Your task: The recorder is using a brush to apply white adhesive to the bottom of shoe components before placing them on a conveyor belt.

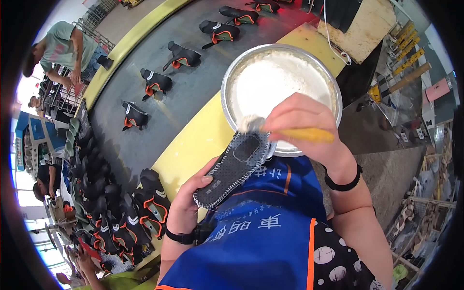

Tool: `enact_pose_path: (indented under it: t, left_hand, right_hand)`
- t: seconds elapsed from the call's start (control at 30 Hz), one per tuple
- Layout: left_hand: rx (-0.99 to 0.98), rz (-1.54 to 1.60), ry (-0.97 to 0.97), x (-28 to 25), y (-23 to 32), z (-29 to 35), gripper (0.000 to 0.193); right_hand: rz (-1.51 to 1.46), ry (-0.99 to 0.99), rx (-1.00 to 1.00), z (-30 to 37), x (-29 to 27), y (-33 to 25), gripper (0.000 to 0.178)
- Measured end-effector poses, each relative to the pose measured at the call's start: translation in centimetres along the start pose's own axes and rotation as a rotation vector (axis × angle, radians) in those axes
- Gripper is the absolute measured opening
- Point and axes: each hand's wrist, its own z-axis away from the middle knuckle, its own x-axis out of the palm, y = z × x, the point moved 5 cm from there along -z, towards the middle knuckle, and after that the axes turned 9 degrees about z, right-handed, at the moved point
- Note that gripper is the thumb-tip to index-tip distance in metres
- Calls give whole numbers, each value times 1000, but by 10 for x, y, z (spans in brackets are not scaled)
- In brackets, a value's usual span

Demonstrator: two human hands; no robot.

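My left hand (187, 197) grips a black shoe upper (224, 175) by its near end, bottom up. The light stitching round the edge of its dark insole shows, and an outlined patch marks the far end. My right hand (305, 124) is closed on a brush (309, 135) with a yellow handle. Its pale bristles rest at the far tip of the shoe upper, at the near rim of a large metal basin (225, 101). Thick white liquid (270, 79) fills much of that basin.
Beyond the yellow table edge (186, 142), a dark conveyor belt (179, 104) carries several black and orange shoe uppers (157, 83). More uppers (104, 208) are heaped at the left. Across the belt stands a co-worker (70, 48); a rack (411, 212) is at the right.
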Motion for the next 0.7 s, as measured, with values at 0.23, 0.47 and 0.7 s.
enact_pose_path:
  t: [0.23, 0.47, 0.7]
  left_hand:
    - [37, 42, -52, -18, 0, 8, 70]
    - [212, 295, -138, -89, 39, -5, 63]
    - [314, 424, 533, -218, 128, 17, 40]
  right_hand:
    - [146, -58, 24, -3, 14, 7, 19]
    - [112, 421, 614, 78, -16, 83, 8]
    - [122, 580, 667, 125, 1, 105, 15]
